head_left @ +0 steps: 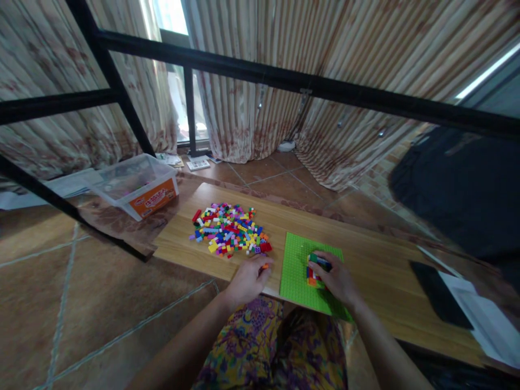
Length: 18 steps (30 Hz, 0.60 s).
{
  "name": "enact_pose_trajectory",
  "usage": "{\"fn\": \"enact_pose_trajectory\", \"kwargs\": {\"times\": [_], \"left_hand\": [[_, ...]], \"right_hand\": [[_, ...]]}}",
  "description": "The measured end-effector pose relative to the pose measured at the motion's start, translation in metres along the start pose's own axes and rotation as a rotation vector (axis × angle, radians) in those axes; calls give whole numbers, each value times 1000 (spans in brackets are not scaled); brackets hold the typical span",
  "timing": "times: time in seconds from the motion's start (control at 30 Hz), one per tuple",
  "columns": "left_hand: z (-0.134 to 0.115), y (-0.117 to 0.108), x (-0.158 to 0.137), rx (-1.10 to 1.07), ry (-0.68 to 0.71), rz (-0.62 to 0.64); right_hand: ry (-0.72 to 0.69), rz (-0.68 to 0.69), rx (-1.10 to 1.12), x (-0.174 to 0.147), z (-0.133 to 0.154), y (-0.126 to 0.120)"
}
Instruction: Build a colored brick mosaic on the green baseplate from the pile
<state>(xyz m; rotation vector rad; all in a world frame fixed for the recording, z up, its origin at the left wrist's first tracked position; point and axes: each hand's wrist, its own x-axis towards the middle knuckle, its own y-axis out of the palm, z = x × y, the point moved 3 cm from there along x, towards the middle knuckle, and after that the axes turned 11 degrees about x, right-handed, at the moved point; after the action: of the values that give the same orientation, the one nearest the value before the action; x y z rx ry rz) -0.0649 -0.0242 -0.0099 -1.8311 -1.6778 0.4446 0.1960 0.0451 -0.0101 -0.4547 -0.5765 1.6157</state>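
My left hand (pixel 248 279) is closed in a pinch near the table's front edge, with a small orange toy brick (pixel 265 266) at its fingertips. Just beyond it spreads a loose pile of toy bricks (pixel 229 227) in many colours. To the right lies a green studded baseplate (pixel 293 271). On the baseplate stands a small multicoloured brick build (pixel 312 275), with orange, red, blue and green parts showing. Fingers and thumb of my right hand (pixel 336 277) are closed around this build from the right, hiding part of it.
A clear plastic box (pixel 140 179) with an orange label stands on the floor beyond the wooden table's (pixel 377 265) left end. At the right end lie a black flat object (pixel 441 294) and white papers (pixel 483 314). A black metal frame (pixel 244 71) crosses in front of the curtains.
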Motion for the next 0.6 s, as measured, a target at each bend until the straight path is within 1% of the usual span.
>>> {"fn": "enact_pose_trajectory", "kwargs": {"times": [0.1,0.2,0.27,0.33,0.4,0.47,0.6], "left_hand": [[-1,-1,0,-8,-9,5],[-2,-2,0,-16,-14,10],[-2,-1,0,-20,-12,7],[-1,-1,0,-17,-13,1],[-1,-1,0,-8,-17,-3],[-1,-1,1,-5,-20,-7],[-1,-1,1,-10,-3,-8]], "right_hand": [[-40,6,-67,-3,3,-8],[-70,-71,-204,-7,15,-12],[-28,-144,-278,-11,23,-11],[18,-161,-322,-16,27,-6],[23,-134,-349,-20,28,0],[-9,-71,-353,-24,25,3],[-78,116,-282,-28,13,-5]]}}
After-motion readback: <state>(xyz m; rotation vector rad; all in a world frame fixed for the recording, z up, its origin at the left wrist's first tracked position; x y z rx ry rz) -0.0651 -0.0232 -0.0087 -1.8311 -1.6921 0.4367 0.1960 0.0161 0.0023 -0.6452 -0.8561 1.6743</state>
